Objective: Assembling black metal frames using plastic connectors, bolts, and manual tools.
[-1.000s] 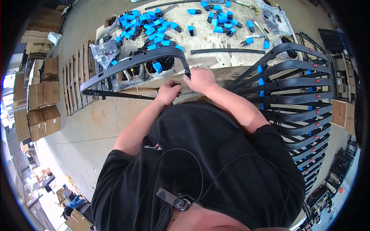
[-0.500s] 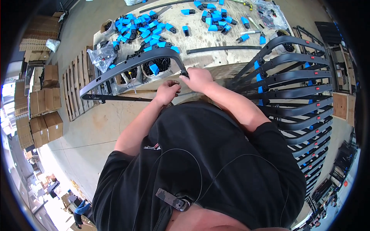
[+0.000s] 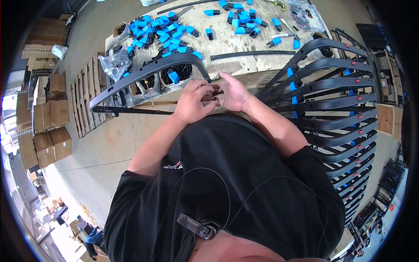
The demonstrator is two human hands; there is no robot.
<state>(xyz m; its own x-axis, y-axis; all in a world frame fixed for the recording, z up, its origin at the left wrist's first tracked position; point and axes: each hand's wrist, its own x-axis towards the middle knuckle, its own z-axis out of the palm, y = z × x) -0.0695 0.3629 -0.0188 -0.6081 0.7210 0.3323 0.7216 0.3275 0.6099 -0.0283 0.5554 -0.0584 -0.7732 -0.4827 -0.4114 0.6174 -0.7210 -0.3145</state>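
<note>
Both hands met at chest height over the near edge of the table. My left hand [image 3: 192, 102] and right hand [image 3: 232, 92] were pinched together on a small black part [image 3: 216, 93], fingers closed round it from both sides; only its tip showed between the fingertips, so I couldn't tell its exact shape.

Just beyond the grip, touching distance: the curved dark grey frame piece [image 3: 148, 72], arching from near my left fingers out to my left and past the table's corner. Under its arch sat round tubs of black hardware [image 3: 181, 72], with a clear plastic bag [image 3: 114, 65] further left.

Past that, the plywood tabletop [image 3: 227, 41] was crowded: a scatter of blue-and-black clips [image 3: 157, 30] ahead-left, more ahead-right, and a thin black strip [image 3: 253, 54] lying across just beyond my right hand. Little bare surface near the grip apart from a patch straight ahead.

Right of my right forearm, close by: a rack of stacked curved frames [image 3: 336, 100], running from the table edge back past my elbow. Tight on that side.

Left of my left arm: open concrete floor [image 3: 109, 144], then a wooden pallet [image 3: 80, 105] and cardboard boxes [image 3: 50, 139] well apart.
</note>
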